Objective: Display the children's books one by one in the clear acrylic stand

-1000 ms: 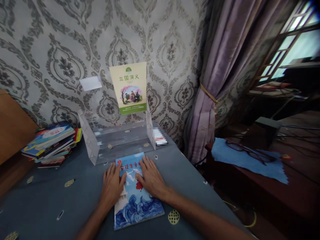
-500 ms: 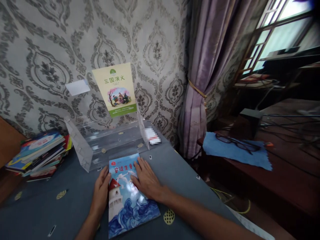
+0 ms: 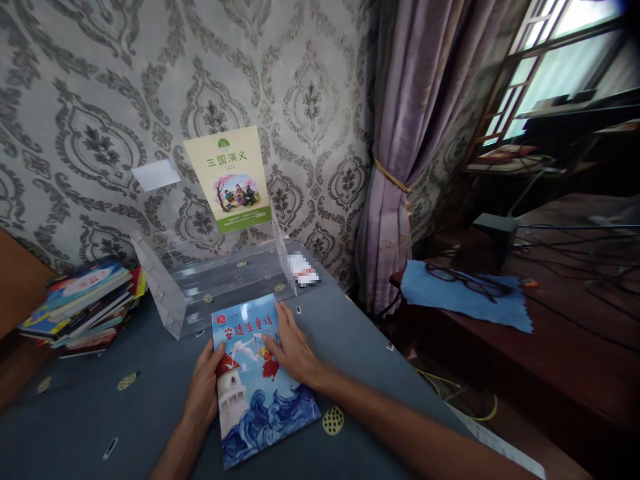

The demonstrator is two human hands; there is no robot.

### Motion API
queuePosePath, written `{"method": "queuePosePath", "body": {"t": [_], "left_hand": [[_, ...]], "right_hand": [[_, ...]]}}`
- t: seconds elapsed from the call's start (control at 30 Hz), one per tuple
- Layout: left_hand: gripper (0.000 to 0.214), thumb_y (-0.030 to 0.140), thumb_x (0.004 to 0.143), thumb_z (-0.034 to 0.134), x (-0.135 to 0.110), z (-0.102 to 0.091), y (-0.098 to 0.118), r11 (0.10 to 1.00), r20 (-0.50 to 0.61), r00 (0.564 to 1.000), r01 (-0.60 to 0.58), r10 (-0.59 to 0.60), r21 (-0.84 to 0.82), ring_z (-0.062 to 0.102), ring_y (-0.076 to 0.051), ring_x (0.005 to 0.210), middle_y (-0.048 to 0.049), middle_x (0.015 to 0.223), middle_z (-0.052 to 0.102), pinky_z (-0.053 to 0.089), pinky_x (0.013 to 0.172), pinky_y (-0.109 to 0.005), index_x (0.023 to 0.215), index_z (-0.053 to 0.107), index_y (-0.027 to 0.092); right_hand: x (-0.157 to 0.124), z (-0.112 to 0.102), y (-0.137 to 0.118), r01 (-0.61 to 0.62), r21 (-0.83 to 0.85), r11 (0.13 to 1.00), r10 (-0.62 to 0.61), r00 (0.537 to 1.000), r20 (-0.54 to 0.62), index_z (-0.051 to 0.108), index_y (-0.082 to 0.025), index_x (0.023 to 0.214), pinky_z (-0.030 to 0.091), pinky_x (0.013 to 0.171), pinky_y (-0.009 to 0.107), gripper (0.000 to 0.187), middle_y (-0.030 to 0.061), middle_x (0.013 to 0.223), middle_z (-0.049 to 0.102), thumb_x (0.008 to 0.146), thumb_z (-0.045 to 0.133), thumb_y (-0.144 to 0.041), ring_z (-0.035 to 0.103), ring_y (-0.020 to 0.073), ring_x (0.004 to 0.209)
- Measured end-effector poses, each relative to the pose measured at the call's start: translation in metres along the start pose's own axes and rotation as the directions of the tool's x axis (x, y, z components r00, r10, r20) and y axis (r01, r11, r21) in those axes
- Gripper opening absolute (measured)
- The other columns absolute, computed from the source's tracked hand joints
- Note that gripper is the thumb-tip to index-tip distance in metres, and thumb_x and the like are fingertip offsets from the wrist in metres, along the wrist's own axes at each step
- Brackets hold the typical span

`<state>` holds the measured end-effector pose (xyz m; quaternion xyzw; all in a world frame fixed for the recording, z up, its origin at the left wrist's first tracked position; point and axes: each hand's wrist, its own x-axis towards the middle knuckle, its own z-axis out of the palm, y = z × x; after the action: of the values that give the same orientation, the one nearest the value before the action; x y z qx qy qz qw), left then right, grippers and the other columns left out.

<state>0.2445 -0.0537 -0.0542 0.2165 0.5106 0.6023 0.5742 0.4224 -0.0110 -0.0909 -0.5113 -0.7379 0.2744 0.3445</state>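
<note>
A blue picture-cover book (image 3: 265, 407) with red title characters, a lighthouse and waves lies face up before me, its far end tipped up slightly. My left hand (image 3: 204, 381) closes on its left edge, thumb on the cover. Along the right edge my right hand (image 3: 296, 348) grips it, thumb on the cover and fingers round the side. Just beyond stands a clear acrylic rack (image 3: 160, 287) with tiers. On its top tier a yellow-green book (image 3: 231, 187) leans upright, front cover facing me.
At the left a stack of books (image 3: 85, 307) lies on the grey patterned tablecloth (image 3: 165, 400). A small white item (image 3: 303, 270), blurred out, is right of the rack. Glasses (image 3: 465, 283) rest on a blue cloth (image 3: 415, 290) on a dark red table. A purple curtain (image 3: 395, 133) hangs behind.
The book's far end has lifted and moved a little toward the rack. My right hand has shifted from lying over the cover to gripping the right edge, uncovering the title.
</note>
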Motion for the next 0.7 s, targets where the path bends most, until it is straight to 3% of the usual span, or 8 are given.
{"method": "queuePosePath", "body": {"t": [0.07,0.13,0.23,0.33,0.43,0.5,0.6,0.7], "left_hand": [[0.038,0.017,0.078,0.069,-0.002,0.002,0.002,0.999,0.000,0.999,-0.035,0.035,-0.009,0.076,-0.025,0.082,-0.0061,0.093,0.077,0.064,0.073,-0.035,0.115,0.064,0.017],[0.038,0.019,0.077,0.071,-0.002,0.002,0.004,0.997,-0.025,0.997,-0.076,0.075,-0.011,0.076,-0.024,0.081,-0.0052,0.093,0.077,0.064,0.073,-0.034,0.114,0.065,0.018],[0.039,0.023,0.075,0.074,0.002,0.002,0.005,0.991,-0.039,0.991,-0.131,0.130,-0.003,0.075,-0.022,0.076,-0.0040,0.093,0.077,0.063,0.072,-0.033,0.113,0.065,0.019],[0.042,0.032,0.076,0.075,0.011,0.005,0.005,0.983,-0.036,0.982,-0.184,0.184,0.005,0.075,-0.021,0.078,-0.0032,0.095,0.077,0.062,0.074,-0.032,0.115,0.065,0.020],[0.048,0.042,0.075,0.076,0.019,0.012,0.005,0.963,-0.060,0.961,-0.268,0.269,0.026,0.073,-0.019,0.083,-0.0023,0.098,0.076,0.060,0.076,-0.030,0.116,0.064,0.021],[0.049,0.050,0.076,0.075,0.023,0.018,0.007,0.929,-0.008,0.931,-0.364,0.366,0.072,0.072,-0.018,0.082,-0.0023,0.098,0.075,0.058,0.074,-0.027,0.114,0.064,0.021],[0.050,0.061,0.082,0.065,0.024,0.025,0.013,0.846,0.137,0.863,-0.505,0.487,0.169,0.068,-0.016,0.076,-0.0021,0.094,0.073,0.055,0.068,-0.024,0.111,0.065,0.020],[0.048,0.063,0.086,0.059,0.021,0.029,0.019,0.750,0.172,0.792,-0.610,0.585,0.257,0.066,-0.015,0.078,-0.0018,0.095,0.072,0.053,0.068,-0.022,0.110,0.066,0.021]], "right_hand": [[0.005,0.001,0.004,-0.065,0.155,0.986,0.071,0.997,-0.033,0.031,-0.007,0.153,0.041,0.113,0.049,0.073,0.0232,0.149,0.048,0.092,0.056,-0.038,0.049,0.0316,0.137],[0.009,0.003,0.008,-0.123,0.370,0.921,0.130,0.991,0.006,0.052,-0.012,0.138,0.052,0.100,0.047,0.059,0.0163,0.125,0.067,0.090,0.059,-0.045,0.064,0.0301,0.115],[0.012,0.004,0.008,-0.179,0.690,0.702,0.137,0.984,0.115,0.067,-0.016,0.112,0.059,0.078,0.039,0.052,0.0090,0.100,0.075,0.083,0.064,-0.058,0.071,0.0251,0.088],[0.013,0.000,0.002,-0.178,0.819,0.545,0.136,0.983,0.122,0.067,-0.017,0.107,0.058,0.068,0.034,0.058,0.0057,0.091,0.075,0.073,0.073,-0.063,0.071,0.0221,0.077],[0.014,-0.009,-0.003,-0.082,0.825,0.559,0.120,0.993,0.017,0.068,-0.018,0.107,0.058,0.070,0.034,0.055,0.0053,0.090,0.076,0.074,0.074,-0.061,0.071,0.0242,0.083],[0.014,-0.017,-0.005,0.009,0.801,0.599,0.090,0.993,-0.079,0.068,-0.019,0.108,0.059,0.075,0.036,0.051,0.0064,0.097,0.076,0.077,0.073,-0.059,0.071,0.0256,0.090],[0.014,-0.027,-0.008,0.134,0.734,0.666,0.030,0.978,-0.207,0.066,-0.020,0.111,0.057,0.084,0.038,0.044,0.0069,0.105,0.075,0.084,0.069,-0.054,0.070,0.0251,0.095],[0.011,-0.034,-0.010,0.226,0.653,0.723,-0.039,0.957,-0.288,0.065,-0.020,0.112,0.056,0.085,0.036,0.036,0.0060,0.105,0.074,0.090,0.063,-0.049,0.069,0.0233,0.094]]}}
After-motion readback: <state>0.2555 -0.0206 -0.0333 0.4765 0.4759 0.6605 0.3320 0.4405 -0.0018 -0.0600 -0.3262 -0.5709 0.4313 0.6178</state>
